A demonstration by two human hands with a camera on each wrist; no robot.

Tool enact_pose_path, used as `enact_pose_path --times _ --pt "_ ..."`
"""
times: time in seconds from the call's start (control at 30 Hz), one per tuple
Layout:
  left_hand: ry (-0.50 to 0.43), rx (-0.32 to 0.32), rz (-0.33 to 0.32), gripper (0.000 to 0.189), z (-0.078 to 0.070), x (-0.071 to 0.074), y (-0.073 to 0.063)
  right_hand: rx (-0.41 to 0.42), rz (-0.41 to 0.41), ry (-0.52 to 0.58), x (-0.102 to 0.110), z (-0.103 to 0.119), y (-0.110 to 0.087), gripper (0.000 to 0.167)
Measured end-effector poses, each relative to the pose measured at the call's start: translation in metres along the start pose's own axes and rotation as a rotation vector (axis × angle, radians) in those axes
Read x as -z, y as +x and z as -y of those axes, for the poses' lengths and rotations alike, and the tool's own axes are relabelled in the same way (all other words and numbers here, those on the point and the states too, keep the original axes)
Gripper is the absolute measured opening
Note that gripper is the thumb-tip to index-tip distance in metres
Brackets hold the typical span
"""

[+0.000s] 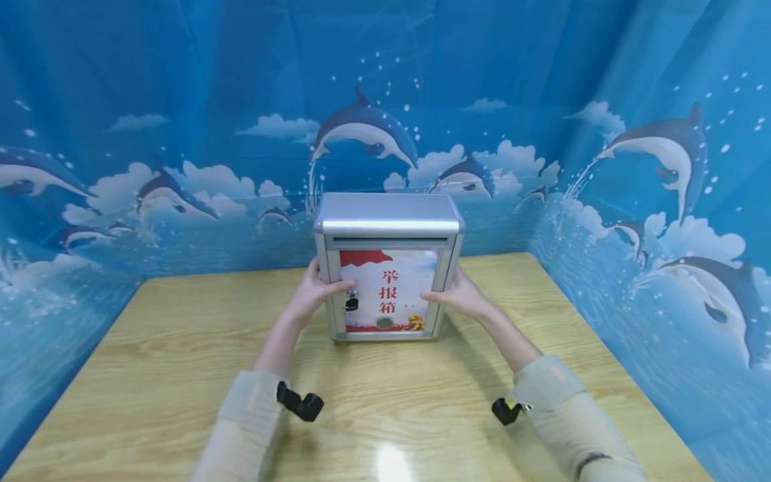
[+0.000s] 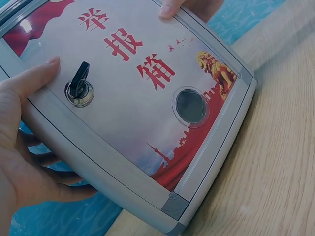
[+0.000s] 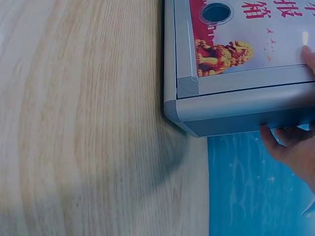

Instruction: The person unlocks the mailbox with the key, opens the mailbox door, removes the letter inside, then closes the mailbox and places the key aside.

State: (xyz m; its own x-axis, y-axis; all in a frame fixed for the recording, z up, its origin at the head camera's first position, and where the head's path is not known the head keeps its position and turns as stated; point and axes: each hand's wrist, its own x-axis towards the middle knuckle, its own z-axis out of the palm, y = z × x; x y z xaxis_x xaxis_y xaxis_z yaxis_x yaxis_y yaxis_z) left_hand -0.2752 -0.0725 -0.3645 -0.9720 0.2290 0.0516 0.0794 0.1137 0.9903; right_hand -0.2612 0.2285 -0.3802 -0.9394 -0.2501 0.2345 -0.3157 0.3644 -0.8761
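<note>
A silver metal report box (image 1: 385, 217) stands upright near the back of the table, its printed front with red characters facing me. My left hand (image 1: 314, 289) grips its left side, the thumb lying on the front panel beside the lock. In that lock (image 2: 78, 93) sits a black-headed key (image 2: 80, 73). On the opposite side my right hand (image 1: 460, 294) holds the box, thumb on the front edge and fingers along the side wall (image 3: 236, 122). A small round window (image 2: 191, 106) shows low on the front panel. Whether the box's base touches the table I cannot tell.
The wooden table (image 1: 181, 375) extends in front of the box and to both sides. Behind it and along the sides hangs a blue curtain (image 1: 241, 67) printed with dolphins. Black wrist cameras (image 1: 308, 407) are strapped at both sleeves.
</note>
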Motion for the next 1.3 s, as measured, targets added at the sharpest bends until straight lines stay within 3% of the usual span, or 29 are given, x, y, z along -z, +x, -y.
enact_pose_path --times 0.33,0.73,1.3 --pt "0.001 0.004 -0.015 0.09 0.004 -0.005 0.002 -0.031 0.027 0.039 0.003 -0.002 0.001 0.093" --pt "-0.007 0.027 -0.018 0.093 0.004 -0.007 0.0 -0.047 0.049 0.044 0.003 0.028 -0.009 0.091" --pt "0.005 0.044 -0.051 0.095 0.005 -0.01 0.003 -0.054 0.079 0.077 0.009 0.024 -0.001 0.089"
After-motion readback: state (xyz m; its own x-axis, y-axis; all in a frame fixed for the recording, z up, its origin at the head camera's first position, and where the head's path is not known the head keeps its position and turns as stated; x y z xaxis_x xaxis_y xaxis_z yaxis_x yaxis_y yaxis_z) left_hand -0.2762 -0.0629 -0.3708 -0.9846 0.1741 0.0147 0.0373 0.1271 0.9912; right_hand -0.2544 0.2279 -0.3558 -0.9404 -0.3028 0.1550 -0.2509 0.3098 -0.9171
